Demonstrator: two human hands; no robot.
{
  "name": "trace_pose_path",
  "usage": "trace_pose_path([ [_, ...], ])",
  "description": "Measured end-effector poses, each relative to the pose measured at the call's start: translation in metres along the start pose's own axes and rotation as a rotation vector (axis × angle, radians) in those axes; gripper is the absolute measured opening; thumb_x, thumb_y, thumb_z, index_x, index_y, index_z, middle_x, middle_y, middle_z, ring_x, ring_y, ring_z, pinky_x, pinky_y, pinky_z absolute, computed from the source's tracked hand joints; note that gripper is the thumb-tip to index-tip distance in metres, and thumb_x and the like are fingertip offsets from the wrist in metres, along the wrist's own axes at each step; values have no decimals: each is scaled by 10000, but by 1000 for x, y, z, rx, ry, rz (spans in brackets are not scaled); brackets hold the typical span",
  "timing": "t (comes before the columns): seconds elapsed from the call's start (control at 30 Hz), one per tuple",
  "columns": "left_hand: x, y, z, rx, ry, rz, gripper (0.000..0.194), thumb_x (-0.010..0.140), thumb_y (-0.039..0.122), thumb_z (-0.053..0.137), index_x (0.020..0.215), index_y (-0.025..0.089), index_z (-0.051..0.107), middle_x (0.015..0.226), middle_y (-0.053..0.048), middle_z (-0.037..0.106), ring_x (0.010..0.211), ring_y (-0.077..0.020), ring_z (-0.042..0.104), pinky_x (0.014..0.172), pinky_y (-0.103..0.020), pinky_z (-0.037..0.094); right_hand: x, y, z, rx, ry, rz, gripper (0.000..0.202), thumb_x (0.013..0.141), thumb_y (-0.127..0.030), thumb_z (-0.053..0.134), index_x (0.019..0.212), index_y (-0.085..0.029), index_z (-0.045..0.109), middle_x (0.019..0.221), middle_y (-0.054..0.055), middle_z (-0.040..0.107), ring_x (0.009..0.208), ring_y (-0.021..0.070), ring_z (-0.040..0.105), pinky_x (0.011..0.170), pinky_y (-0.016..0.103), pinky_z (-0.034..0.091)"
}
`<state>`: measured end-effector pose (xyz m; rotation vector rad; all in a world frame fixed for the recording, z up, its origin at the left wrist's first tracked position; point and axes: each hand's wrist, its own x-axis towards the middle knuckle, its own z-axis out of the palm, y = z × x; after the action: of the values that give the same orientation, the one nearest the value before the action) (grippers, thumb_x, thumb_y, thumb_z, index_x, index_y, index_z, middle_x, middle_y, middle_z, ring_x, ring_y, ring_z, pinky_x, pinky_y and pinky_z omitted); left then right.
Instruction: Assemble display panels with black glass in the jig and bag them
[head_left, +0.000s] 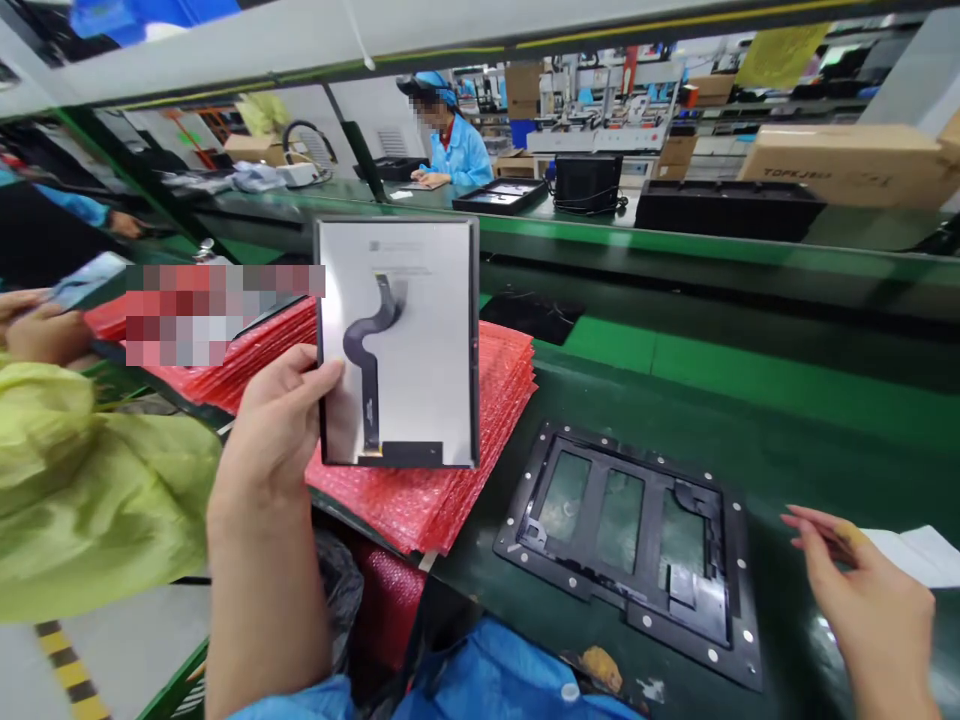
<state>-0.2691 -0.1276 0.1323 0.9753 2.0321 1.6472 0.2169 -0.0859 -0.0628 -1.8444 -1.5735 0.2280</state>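
Observation:
My left hand [281,430] grips the left edge of a tablet display panel [420,370], thumb on its silvery back. A wavy black ribbon cable runs down that back, and the panel stands upright above a stack of red bubble-wrap bags [502,380]. My right hand [862,580], fingers stretched out and slightly apart with nothing seen in them, is at the far right, close to a white sheet of paper [915,555]. Between my hands, a black fixture frame [611,530] with round silvery dots and three openings lies flat on the green bench.
More red bags [285,330] lie to the left, beside another person's yellow-green sleeve [97,490]. Beyond the bench, a person in blue [461,150] sits at a second line with black trays [502,195] and a cardboard box [840,165]. An overhead shelf beam crosses the top.

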Motion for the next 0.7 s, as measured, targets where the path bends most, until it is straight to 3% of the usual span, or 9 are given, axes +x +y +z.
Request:
trace_pose_path([
  [0.13, -43, 4, 36, -250, -195, -178, 438, 557, 356, 795, 909, 237, 563, 752, -6, 713, 581, -189, 649, 549, -302, 552, 4, -9, 2, 103, -5, 103, 435, 820, -584, 469, 930, -232, 700, 872, 71, 775, 730, 256, 721, 709, 389, 527],
  [0.2, -65, -4, 60, -347, -274, -293, 445, 590, 362, 811, 935, 260, 549, 741, 7, 726, 579, -224, 686, 529, -330, 571, 5, -18, 2, 192, 11, 115, 433, 828, -579, 499, 921, -206, 699, 868, 91, 772, 707, 244, 718, 728, 392, 540],
  [0.3, -92, -23, 94, -414, -364, -361, 375, 675, 395, 778, 955, 277, 559, 769, 13, 742, 656, -244, 728, 542, -329, 588, -4, -43, -6, 304, 82, 39, 380, 878, -514, 535, 958, -182, 701, 906, 110, 771, 717, 221, 715, 741, 383, 559],
  [0.4, -108, -40, 120, -442, -440, -401, 371, 705, 391, 755, 1010, 280, 574, 846, 3, 757, 711, -237, 738, 563, -317, 586, -25, -82, -21, 331, 193, -294, 258, 927, -317, 539, 1121, -222, 679, 1033, 95, 765, 859, 214, 716, 780, 379, 568],
  [0.47, -113, -46, 133, -472, -488, -428, 426, 687, 384, 760, 1053, 271, 574, 898, -13, 762, 756, -244, 741, 592, -323, 587, -39, -110, -28, 332, 121, -638, 372, 915, -273, 562, 1280, -224, 615, 1155, 112, 741, 1047, 247, 687, 857, 413, 566],
  [0.53, -115, -49, 143, -508, -529, -436, 477, 661, 373, 776, 1078, 247, 581, 979, -40, 761, 848, -256, 740, 654, -324, 589, -47, -134, -26, 257, 20, -886, 437, 911, -259, 586, 1343, -193, 579, 1198, 121, 729, 1133, 249, 661, 911, 414, 558],
  [0.6, -116, -48, 149, -535, -559, -430, 497, 644, 360, 792, 1080, 222, 597, 1035, -61, 756, 923, -260, 730, 719, -321, 586, -48, -149, -17, 164, -32, -1014, 404, 917, -191, 583, 1320, -174, 597, 1191, 109, 735, 1128, 226, 672, 917, 384, 561],
  [0.7, -122, -41, 148, -557, -589, -403, 478, 671, 342, 794, 1100, 220, 621, 1092, -68, 746, 979, -256, 716, 773, -316, 586, -40, -154, -1, 117, 37, -1077, 384, 917, -82, 558, 1281, -186, 619, 1156, 83, 751, 1094, 193, 698, 881, 340, 583],
])
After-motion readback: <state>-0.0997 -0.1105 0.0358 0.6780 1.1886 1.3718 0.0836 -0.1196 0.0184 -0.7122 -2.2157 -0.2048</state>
